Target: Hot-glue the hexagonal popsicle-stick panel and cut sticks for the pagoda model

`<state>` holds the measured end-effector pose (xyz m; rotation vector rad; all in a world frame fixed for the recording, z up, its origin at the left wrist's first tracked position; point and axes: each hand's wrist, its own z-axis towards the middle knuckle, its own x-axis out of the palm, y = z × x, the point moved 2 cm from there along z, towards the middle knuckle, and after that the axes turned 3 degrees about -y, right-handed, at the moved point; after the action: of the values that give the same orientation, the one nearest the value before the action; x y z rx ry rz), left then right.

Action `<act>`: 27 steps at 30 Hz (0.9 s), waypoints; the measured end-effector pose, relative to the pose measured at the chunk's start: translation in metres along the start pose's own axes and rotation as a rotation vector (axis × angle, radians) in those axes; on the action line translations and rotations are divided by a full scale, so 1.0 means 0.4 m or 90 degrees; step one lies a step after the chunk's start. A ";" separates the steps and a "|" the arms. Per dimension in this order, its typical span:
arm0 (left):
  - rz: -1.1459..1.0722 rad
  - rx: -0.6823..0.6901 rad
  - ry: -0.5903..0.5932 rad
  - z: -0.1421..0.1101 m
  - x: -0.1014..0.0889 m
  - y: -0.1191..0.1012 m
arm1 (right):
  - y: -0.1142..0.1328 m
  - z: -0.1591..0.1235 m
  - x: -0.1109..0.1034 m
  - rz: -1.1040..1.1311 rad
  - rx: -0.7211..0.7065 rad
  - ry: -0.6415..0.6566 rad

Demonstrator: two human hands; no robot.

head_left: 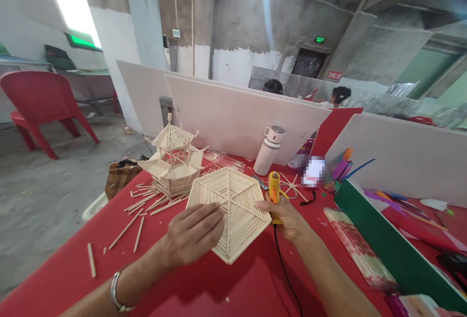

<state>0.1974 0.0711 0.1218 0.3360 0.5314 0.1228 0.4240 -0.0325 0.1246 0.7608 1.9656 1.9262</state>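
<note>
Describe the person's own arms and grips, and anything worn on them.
Both the left grip and the right grip are ungloved, with no ring visible, though parts of the fingers are hidden. No sleeve shows on the left forearm or the right forearm. A shiny, silver-coloured bangle circles the left one; nothing worn shows on the right.

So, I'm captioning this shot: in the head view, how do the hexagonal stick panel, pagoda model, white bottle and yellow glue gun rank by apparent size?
1. Hexagonal stick panel, helped by nearness
2. Pagoda model
3. White bottle
4. Yellow glue gun, judging its visible part; the right hand covers some
</note>
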 end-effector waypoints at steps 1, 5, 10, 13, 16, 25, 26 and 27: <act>-0.001 -0.014 -0.006 -0.001 0.002 0.000 | -0.003 -0.001 0.002 0.039 0.046 0.006; -0.016 -0.127 -0.007 -0.021 0.018 0.009 | 0.001 -0.004 -0.002 0.102 0.129 0.000; -0.046 -0.355 0.010 -0.084 0.028 0.048 | 0.021 0.004 -0.043 0.098 0.116 0.012; -0.023 -0.476 -0.006 -0.115 0.027 0.087 | 0.030 0.011 -0.075 0.120 0.108 0.013; -0.066 -0.419 -0.032 -0.098 0.030 0.124 | 0.036 0.014 -0.086 0.122 0.127 0.031; -0.295 -0.230 -0.029 0.078 0.012 0.186 | 0.038 0.016 -0.091 0.033 0.124 -0.032; -0.289 -0.230 -0.010 0.085 0.005 0.187 | 0.041 0.017 -0.106 0.008 0.122 -0.070; -0.281 -0.227 0.014 0.090 -0.002 0.185 | 0.044 0.018 -0.123 -0.015 0.115 -0.106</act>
<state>0.2131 0.1303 0.1770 -0.1348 0.5819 -0.2057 0.4713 -0.0540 0.1338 0.9087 2.0526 1.6302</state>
